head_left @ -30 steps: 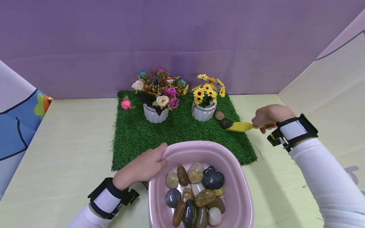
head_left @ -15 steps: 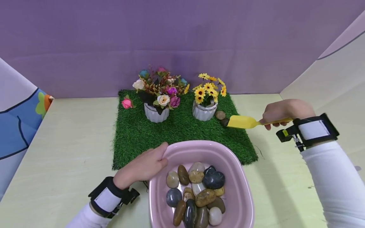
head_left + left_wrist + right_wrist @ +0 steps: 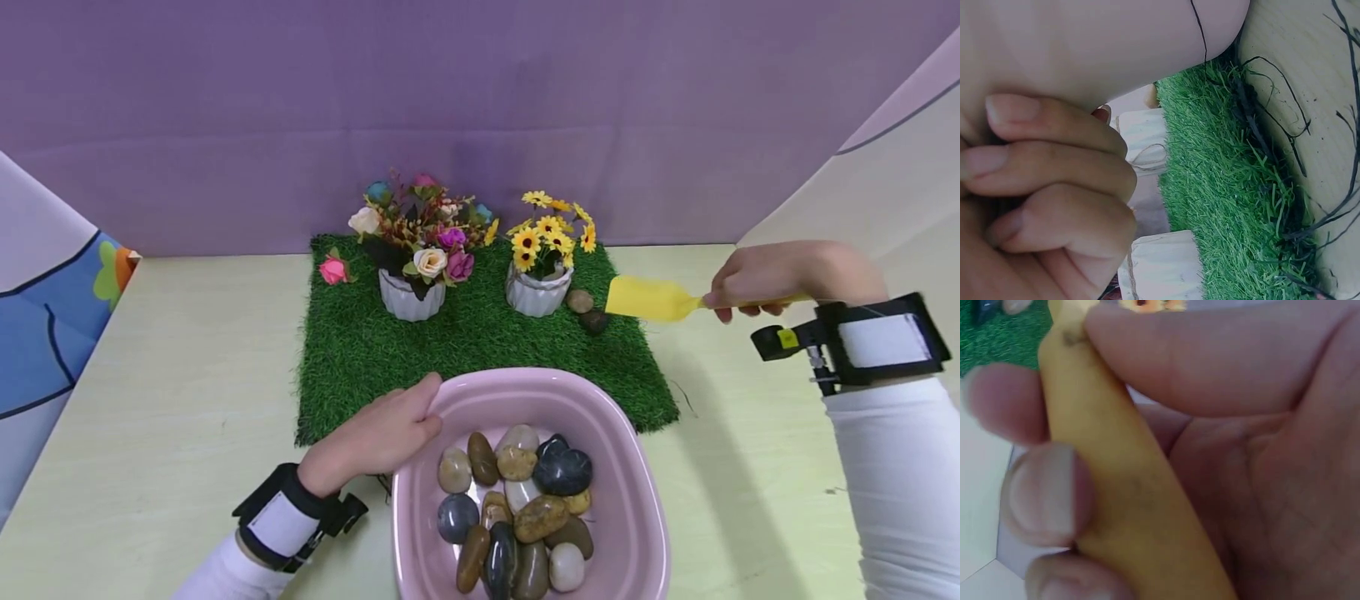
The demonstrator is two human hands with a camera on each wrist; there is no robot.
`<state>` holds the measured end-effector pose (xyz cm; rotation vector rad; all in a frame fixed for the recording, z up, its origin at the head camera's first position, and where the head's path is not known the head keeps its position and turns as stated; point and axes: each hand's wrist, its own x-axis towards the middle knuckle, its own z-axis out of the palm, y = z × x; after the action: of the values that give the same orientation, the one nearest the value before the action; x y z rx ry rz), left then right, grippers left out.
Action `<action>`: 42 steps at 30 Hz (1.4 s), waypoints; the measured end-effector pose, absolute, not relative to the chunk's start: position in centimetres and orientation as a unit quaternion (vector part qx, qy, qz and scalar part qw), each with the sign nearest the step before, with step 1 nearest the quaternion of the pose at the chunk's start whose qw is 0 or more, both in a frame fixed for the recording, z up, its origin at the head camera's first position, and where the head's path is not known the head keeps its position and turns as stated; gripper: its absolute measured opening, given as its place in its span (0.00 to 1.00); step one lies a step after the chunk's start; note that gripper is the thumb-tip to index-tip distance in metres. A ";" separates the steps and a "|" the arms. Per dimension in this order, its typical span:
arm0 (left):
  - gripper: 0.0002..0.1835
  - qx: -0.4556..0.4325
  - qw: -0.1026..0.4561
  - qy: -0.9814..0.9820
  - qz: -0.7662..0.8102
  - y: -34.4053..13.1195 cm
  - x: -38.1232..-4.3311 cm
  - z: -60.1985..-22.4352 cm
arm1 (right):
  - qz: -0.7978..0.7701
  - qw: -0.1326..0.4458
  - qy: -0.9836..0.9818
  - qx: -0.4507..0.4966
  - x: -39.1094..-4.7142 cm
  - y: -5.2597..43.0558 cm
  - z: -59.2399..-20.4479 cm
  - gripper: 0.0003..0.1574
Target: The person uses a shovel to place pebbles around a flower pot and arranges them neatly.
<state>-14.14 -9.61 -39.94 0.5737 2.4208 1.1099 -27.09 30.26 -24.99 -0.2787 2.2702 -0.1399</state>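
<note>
My right hand (image 3: 765, 277) grips the handle of a yellow toy shovel (image 3: 651, 298); in the right wrist view its fingers and thumb wrap the yellow handle (image 3: 1116, 462). The blade points left, its tip overlapping the edge of a dark stone (image 3: 595, 322) on the green turf mat (image 3: 360, 358). A small brown stone (image 3: 579, 301) lies beside the dark one. With curled fingers my left hand (image 3: 386, 429) holds the upper left rim of a pink basin (image 3: 637, 500). Inside the basin lie several smooth stones (image 3: 540, 518), brown, black, grey and white.
On the mat stand a white pot (image 3: 411, 298) of mixed artificial flowers and another white pot (image 3: 536, 294) of yellow daisies. A loose pink rose (image 3: 333, 270) lies at the mat's back left. A purple cloth backdrop (image 3: 480, 125) rises behind the table (image 3: 180, 400).
My right hand has moved right and away from me with the shovel, whose blade has drawn off the dark stone. That stone stays on the mat. My left hand and the basin hold still.
</note>
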 end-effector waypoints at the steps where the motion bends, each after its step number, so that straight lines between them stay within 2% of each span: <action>1: 0.02 0.207 0.208 0.869 0.399 -9.6 -14.1 -39.9 | -0.058 0.406 0.905 -0.114 -27.0 30.3 -24.7 0.20; 11: 0.03 0.213 0.206 0.868 0.398 -9.7 -14.3 -40.0 | -0.057 0.321 0.936 -0.136 -25.4 30.0 -22.1 0.23; 24: 0.03 0.211 0.197 0.873 0.393 -9.7 -14.2 -40.0 | 0.029 0.229 0.952 -0.203 -22.6 26.2 -20.9 0.14; 30: 0.02 0.212 0.198 0.872 0.395 -9.7 -14.2 -40.0 | 0.060 0.216 0.952 -0.208 -20.9 24.3 -20.7 0.19; 37: 0.02 0.217 0.196 0.872 0.392 -9.7 -14.3 -40.0 | 0.079 0.210 0.948 -0.225 -19.4 22.1 -21.1 0.14; 42: 0.03 0.211 0.199 0.872 0.393 -9.7 -14.3 -40.1 | 0.097 0.183 0.946 -0.251 -18.3 20.4 -21.5 0.14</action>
<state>-14.26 -9.74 -40.06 0.5914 2.4401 1.1006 -18.28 20.41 -21.50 -0.7083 2.6674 0.2747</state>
